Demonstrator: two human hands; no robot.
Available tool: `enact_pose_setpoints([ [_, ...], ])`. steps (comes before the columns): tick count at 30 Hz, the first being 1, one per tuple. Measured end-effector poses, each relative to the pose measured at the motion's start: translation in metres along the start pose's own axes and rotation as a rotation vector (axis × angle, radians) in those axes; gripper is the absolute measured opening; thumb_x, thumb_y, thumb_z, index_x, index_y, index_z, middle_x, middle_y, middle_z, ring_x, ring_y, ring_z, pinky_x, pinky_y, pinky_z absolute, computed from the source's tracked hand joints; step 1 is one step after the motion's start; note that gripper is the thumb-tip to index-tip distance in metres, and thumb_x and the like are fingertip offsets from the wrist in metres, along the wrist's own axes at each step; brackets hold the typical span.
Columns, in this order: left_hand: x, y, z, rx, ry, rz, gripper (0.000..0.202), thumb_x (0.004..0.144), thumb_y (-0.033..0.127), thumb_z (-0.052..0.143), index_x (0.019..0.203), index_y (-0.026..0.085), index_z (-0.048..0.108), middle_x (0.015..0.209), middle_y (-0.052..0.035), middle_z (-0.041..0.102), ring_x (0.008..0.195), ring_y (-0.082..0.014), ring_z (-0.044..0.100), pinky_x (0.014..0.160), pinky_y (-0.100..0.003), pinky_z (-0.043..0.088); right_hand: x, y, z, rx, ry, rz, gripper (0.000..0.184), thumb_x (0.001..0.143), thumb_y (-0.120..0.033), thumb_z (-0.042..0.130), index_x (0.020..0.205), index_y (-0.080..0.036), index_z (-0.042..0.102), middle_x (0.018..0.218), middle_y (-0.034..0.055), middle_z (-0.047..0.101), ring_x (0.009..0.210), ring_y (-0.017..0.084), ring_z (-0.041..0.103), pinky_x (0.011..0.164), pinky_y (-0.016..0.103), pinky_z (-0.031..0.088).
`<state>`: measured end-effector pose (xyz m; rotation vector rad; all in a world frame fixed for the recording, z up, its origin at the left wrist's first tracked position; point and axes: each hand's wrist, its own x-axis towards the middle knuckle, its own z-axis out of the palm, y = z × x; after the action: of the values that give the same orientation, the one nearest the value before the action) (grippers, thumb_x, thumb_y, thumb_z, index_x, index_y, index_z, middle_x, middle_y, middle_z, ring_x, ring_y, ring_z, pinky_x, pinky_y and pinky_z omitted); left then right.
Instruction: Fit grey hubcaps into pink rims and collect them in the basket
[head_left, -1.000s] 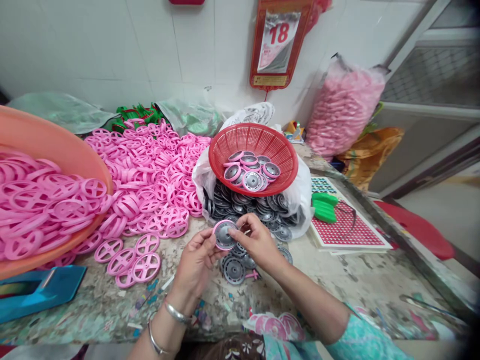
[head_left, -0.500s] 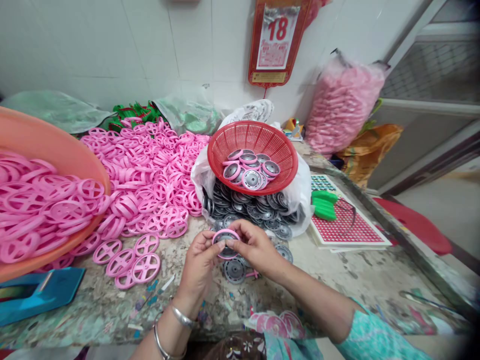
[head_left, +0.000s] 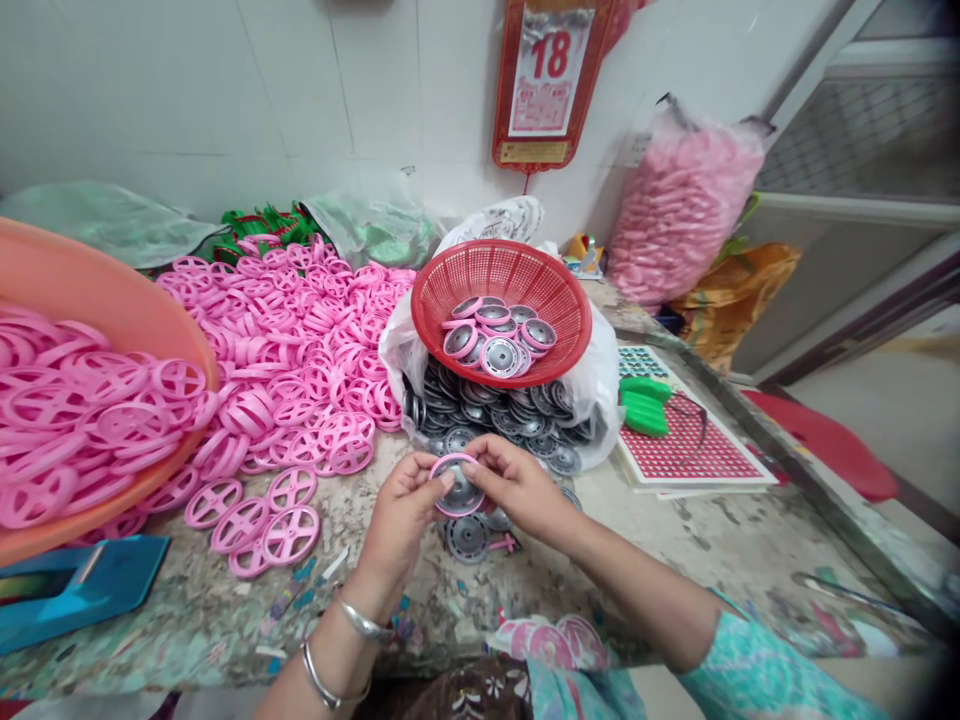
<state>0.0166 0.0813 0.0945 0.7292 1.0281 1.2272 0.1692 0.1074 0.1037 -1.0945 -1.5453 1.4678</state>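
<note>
Between both hands is a toy wheel (head_left: 459, 492), a grey disc set in a pink rim, held just above the table. My left hand (head_left: 401, 510) pinches its left edge, thumb on the grey face. My right hand (head_left: 517, 490) grips the right edge in the same way. Under the wheel a loose grey disc (head_left: 467, 540) lies on the table beside a small pink piece (head_left: 507, 543). Beyond my hands, more grey discs (head_left: 525, 415) spill from a white plastic bag (head_left: 596, 425). A red basket (head_left: 574, 340) with several pink-rimmed grey wheels rests on top of that bag.
Loose pink rims (head_left: 291, 535) lie left of my hands, before a large heap (head_left: 292, 340). An orange basin (head_left: 97, 275) of rims leans at far left, near a blue tape dispenser (head_left: 97, 590). Right are sticker sheets (head_left: 724, 455) and a green piece (head_left: 645, 405).
The wheel has turned slightly in my fingers, and my right thumb has shifted toward its upper right edge, showing more of the grey face. The view has moved a little.
</note>
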Motion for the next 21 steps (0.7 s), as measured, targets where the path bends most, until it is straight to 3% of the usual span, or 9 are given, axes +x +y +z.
enact_pose_setpoints([
  [3, 0.005, 0.006, -0.004, 0.049, -0.009, -0.007, 0.045, 0.065, 0.036, 0.075, 0.103, 0.019, 0.058, 0.078, -0.0002, 0.066, 0.062, -0.0142, 0.065, 0.061, -0.028, 0.053, 0.014, -0.013, -0.016, 0.111, 0.082, 0.009, 0.029, 0.078, -0.043, 0.062, 0.093, -0.02, 0.052, 0.068, -0.0036, 0.055, 0.05, 0.01, 0.053, 0.048, 0.024, 0.048],
  [6, 0.016, 0.012, -0.023, 0.186, 0.093, 0.129, 0.051, 0.068, 0.04, 0.071, 0.112, 0.02, 0.054, 0.09, -0.0026, 0.065, 0.072, -0.0159, 0.066, 0.07, -0.031, 0.052, 0.03, -0.031, -0.04, 0.186, 0.243, -0.135, 0.036, 0.08, -0.04, 0.058, 0.111, -0.024, 0.05, 0.097, 0.004, 0.063, 0.077, 0.015, 0.065, 0.07, 0.033, 0.055],
  [8, 0.026, 0.014, -0.043, 0.41, 0.18, 0.281, 0.047, 0.073, 0.041, 0.065, 0.113, 0.02, 0.055, 0.097, -0.0052, 0.064, 0.084, -0.0187, 0.064, 0.078, -0.035, 0.051, 0.038, -0.039, -0.053, 0.119, 0.32, -0.24, 0.046, 0.083, -0.038, 0.054, 0.127, -0.026, 0.043, 0.124, 0.0086, 0.054, 0.102, 0.018, 0.061, 0.083, 0.036, 0.052],
  [10, 0.034, 0.015, -0.066, 0.793, 0.311, 0.42, 0.041, 0.078, 0.038, 0.058, 0.115, 0.019, 0.057, 0.106, -0.0092, 0.062, 0.098, -0.0234, 0.06, 0.089, -0.04, 0.047, 0.041, -0.041, -0.062, -0.024, 0.369, -0.303, 0.051, 0.085, -0.035, 0.052, 0.134, -0.026, 0.039, 0.135, 0.0098, 0.047, 0.112, 0.019, 0.056, 0.087, 0.037, 0.05],
  [13, 0.041, 0.014, -0.095, 1.422, 0.438, 0.509, 0.04, 0.083, 0.03, 0.05, 0.119, 0.015, 0.059, 0.118, -0.0175, 0.056, 0.114, -0.0332, 0.05, 0.097, -0.05, 0.039, 0.041, -0.038, -0.065, -0.334, 0.438, -0.405, 0.034, 0.086, -0.03, 0.051, 0.119, -0.023, 0.057, 0.119, 0.0085, 0.06, 0.106, 0.02, 0.058, 0.089, 0.039, 0.047],
  [15, 0.042, 0.012, -0.106, 1.648, 0.483, 0.465, 0.042, 0.084, 0.028, 0.047, 0.121, 0.012, 0.059, 0.121, -0.0212, 0.054, 0.115, -0.0369, 0.048, 0.095, -0.053, 0.038, 0.042, -0.036, -0.063, -0.593, 0.452, -0.489, 0.023, 0.087, -0.025, 0.049, 0.102, -0.022, 0.067, 0.101, 0.0065, 0.068, 0.097, 0.02, 0.06, 0.089, 0.04, 0.044],
  [17, 0.042, 0.01, -0.11, 1.72, 0.462, 0.41, 0.043, 0.086, 0.028, 0.044, 0.124, 0.011, 0.056, 0.119, -0.0205, 0.055, 0.111, -0.0352, 0.051, 0.092, -0.049, 0.041, 0.048, -0.038, -0.061, -0.821, 0.398, -0.515, 0.023, 0.087, -0.022, 0.048, 0.098, -0.022, 0.069, 0.094, 0.0055, 0.069, 0.091, 0.02, 0.06, 0.087, 0.04, 0.043],
  [21, 0.043, 0.008, -0.106, 1.741, 0.422, 0.403, 0.041, 0.087, 0.024, 0.041, 0.124, 0.015, 0.055, 0.111, -0.0161, 0.059, 0.104, -0.0304, 0.054, 0.089, -0.043, 0.043, 0.07, -0.05, -0.061, -1.071, 0.268, -0.465, 0.028, 0.09, -0.027, 0.046, 0.11, -0.022, 0.065, 0.1, 0.0072, 0.068, 0.095, 0.022, 0.059, 0.085, 0.039, 0.044],
])
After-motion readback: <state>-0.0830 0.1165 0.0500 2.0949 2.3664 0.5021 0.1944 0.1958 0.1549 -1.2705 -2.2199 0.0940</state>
